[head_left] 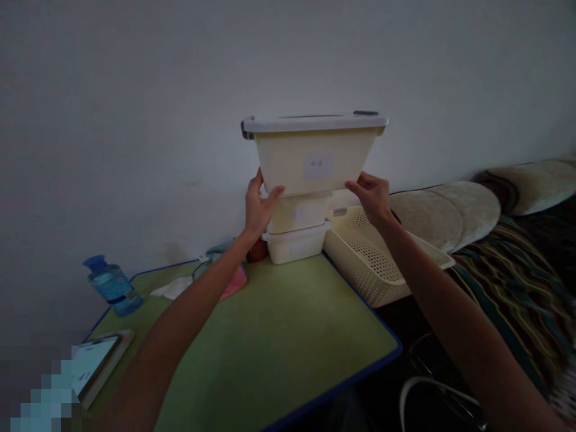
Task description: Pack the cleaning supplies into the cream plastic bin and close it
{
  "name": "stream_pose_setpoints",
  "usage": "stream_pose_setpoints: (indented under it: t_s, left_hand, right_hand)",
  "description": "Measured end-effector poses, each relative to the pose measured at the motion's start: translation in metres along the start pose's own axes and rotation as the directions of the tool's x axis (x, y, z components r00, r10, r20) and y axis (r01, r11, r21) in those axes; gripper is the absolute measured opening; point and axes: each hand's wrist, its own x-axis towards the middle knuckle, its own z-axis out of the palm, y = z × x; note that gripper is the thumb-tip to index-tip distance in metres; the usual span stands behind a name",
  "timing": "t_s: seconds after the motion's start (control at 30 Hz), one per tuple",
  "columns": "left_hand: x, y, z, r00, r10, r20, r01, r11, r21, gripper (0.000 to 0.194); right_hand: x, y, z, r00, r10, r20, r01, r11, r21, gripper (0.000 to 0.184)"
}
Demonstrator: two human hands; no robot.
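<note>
A cream storage box with a white lid and grey latches is held up between both hands, a small paper label on its front. My left hand grips its lower left corner, thumb on the front. At the lower right corner, my right hand is closed on the box with the thumb in front. Behind and below it, two similar boxes stand stacked on the table, an upper box and a lower box. Whether the held box touches the stack I cannot tell.
The green table has a blue edge. On its left are a blue bottle, a phone, a white cloth and a pink cloth. Right of it sits a perforated cream basket, beside a striped sofa with a rolled cushion.
</note>
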Motion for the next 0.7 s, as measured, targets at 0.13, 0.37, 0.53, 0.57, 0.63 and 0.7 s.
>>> stream_pose_setpoints:
  t_s: [0.13,0.37,0.53,0.57,0.63,0.7]
  left_hand:
    - [-0.028,0.012,-0.008,0.998,-0.017,-0.058,0.020,0.998,0.059,0.056]
    - [-0.079,0.031,-0.024,0.999,-0.032,-0.043,0.037,0.991,0.127,0.054]
    - [-0.120,0.040,-0.034,0.992,-0.124,0.027,0.120,0.985,0.120,0.054]
    - [-0.129,0.041,-0.036,0.989,-0.142,0.040,0.137,0.984,0.112,0.054]
    - [-0.144,0.039,-0.038,0.983,-0.173,0.064,0.166,0.981,0.099,0.055]
    - [-0.159,0.035,-0.040,0.976,-0.202,0.085,0.193,0.976,0.101,0.055]
  right_hand:
    - [-0.030,-0.011,-0.001,0.999,0.040,0.006,-0.039,0.999,-0.015,0.041]
    - [-0.090,-0.020,-0.002,0.993,0.118,-0.030,-0.117,0.993,0.026,0.040]
    - [-0.137,-0.023,-0.004,0.977,0.210,-0.037,-0.211,0.978,-0.005,0.040]
    - [-0.145,-0.022,-0.005,0.973,0.226,-0.045,-0.227,0.974,-0.021,0.041]
    - [-0.160,-0.021,-0.006,0.966,0.252,-0.058,-0.254,0.966,-0.039,0.044]
    - [-0.172,-0.018,-0.008,0.952,0.300,-0.064,-0.302,0.953,-0.033,0.046]
